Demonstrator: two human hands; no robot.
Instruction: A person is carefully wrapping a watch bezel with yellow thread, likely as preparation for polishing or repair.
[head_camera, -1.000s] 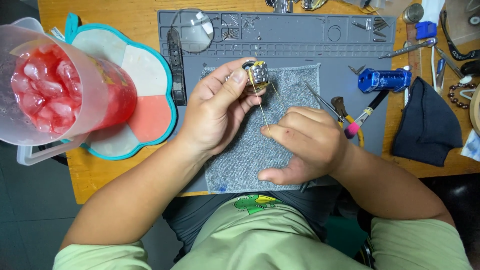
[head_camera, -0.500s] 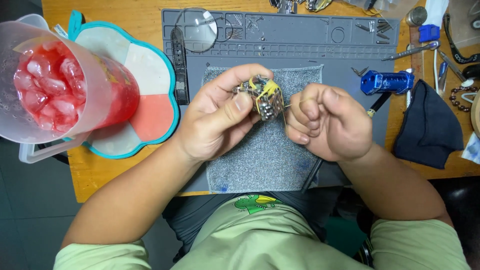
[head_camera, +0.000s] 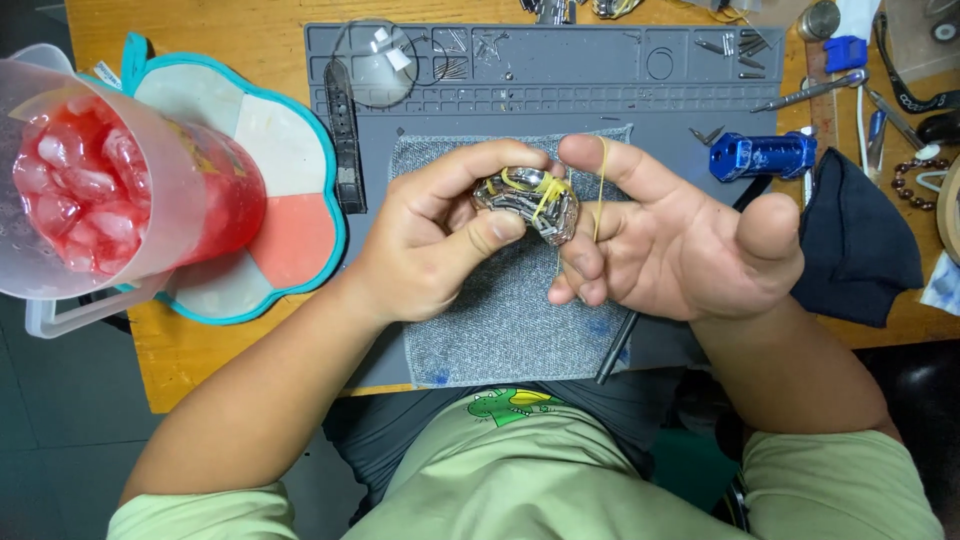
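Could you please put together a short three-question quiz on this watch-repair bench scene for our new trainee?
1. True or false: the left hand pinches the metal watch band over the grey cloth.
2. What loops around the right hand's index finger? A) yellow rubber band B) black strap C) bead string
3. Which side of the grey work mat holds the pitcher of red iced drink?

Key: 1 true; 2 A; 3 the person's left.
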